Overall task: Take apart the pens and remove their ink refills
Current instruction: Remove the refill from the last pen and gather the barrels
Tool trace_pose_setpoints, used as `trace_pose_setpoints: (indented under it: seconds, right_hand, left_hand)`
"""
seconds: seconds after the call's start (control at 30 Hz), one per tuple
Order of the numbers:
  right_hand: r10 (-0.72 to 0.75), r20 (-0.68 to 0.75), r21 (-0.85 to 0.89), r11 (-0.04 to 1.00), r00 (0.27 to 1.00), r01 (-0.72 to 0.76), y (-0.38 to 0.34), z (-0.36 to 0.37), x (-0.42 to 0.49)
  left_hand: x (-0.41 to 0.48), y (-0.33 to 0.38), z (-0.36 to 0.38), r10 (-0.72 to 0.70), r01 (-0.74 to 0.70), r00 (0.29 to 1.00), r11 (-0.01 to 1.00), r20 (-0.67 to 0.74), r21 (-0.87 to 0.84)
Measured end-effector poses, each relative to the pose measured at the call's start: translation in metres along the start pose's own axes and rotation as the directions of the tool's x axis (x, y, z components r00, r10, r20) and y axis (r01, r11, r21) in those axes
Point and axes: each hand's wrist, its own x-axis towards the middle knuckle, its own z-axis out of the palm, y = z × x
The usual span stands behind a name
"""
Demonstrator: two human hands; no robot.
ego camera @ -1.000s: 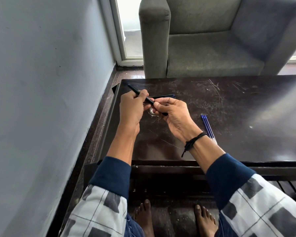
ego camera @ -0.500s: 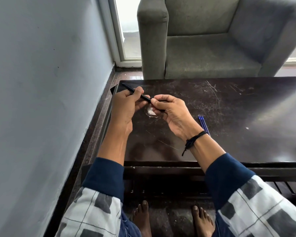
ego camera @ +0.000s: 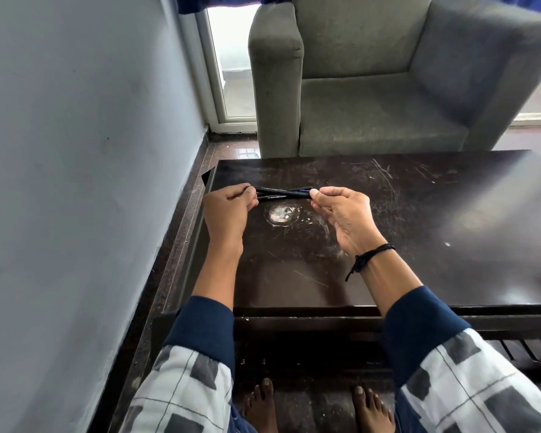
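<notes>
Above a scratched dark table (ego camera: 434, 229), two hands hold two pens (ego camera: 280, 193).
Slim, matte black barrels cross between them; left hand (ego camera: 227, 210) curls round one end, right hand (ego camera: 344, 214) pinches the other. One grey fabric armchair (ego camera: 372, 114) behind.

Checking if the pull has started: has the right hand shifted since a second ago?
Yes. The right hand, pinching the pens, moved rightward: it overlapped the pale scuffed patch before, and now sits clear to its right.
</notes>
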Motion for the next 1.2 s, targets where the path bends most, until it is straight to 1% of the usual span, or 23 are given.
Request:
trace_pose_setpoints:
  seconds: [0.1,0.2,0.27,0.37,0.5,0.63,0.77,1.1,1.13,1.17,1.2]
  right_hand:
    - [-0.013,-0.068,0.013,1.000,0.998,0.014,0.002,-0.003,0.008]
    - [-0.026,-0.142,-0.053,0.998,0.990,0.018,0.011,-0.003,0.022]
    - [-0.032,-0.186,-0.130,0.992,0.982,0.008,0.016,-0.001,0.036]
    - [-0.057,-0.213,-0.245,0.969,0.975,0.003,0.024,0.004,0.056]
    - [-0.101,-0.256,-0.434,0.901,0.961,-0.021,0.039,0.005,0.076]
    - [-0.127,-0.261,-0.543,0.839,0.957,-0.037,0.048,0.005,0.086]
    - [-0.142,-0.228,-0.601,0.799,0.963,-0.024,0.046,0.007,0.080]
    - [-0.116,-0.155,-0.644,0.765,0.981,-0.011,0.038,0.002,0.074]
    - [-0.137,-0.153,-0.667,0.745,0.979,0.000,0.031,-0.002,0.072]
    - [-0.167,-0.146,-0.709,0.705,0.975,0.015,0.023,-0.007,0.070]
    - [-0.195,-0.139,-0.767,0.641,0.971,0.019,0.013,-0.013,0.066]
  left_hand:
    - [0.005,-0.007,0.005,0.067,-0.069,0.998,0.980,0.016,0.186]
    - [0.016,-0.014,0.010,0.073,-0.075,0.997,0.948,0.018,0.310]
    - [0.027,-0.020,0.013,0.054,-0.056,0.998,0.936,0.017,0.348]
    - [0.043,-0.033,0.018,-0.018,0.013,1.000,0.924,0.010,0.383]
    - [0.054,-0.046,0.023,-0.064,0.061,0.998,0.895,-0.009,0.441]
    - [0.059,-0.056,0.026,-0.090,0.087,0.996,0.872,-0.017,0.481]
    - [0.064,-0.060,0.028,-0.063,0.075,0.997,0.852,-0.040,0.519]
    - [0.068,-0.066,0.029,-0.032,0.074,0.996,0.849,-0.089,0.523]
    - [0.068,-0.065,0.029,-0.037,0.078,0.995,0.858,-0.090,0.508]
    - [0.067,-0.064,0.027,-0.042,0.082,0.995,0.868,-0.093,0.490]
    - [0.067,-0.063,0.025,-0.042,0.083,0.994,0.880,-0.098,0.467]
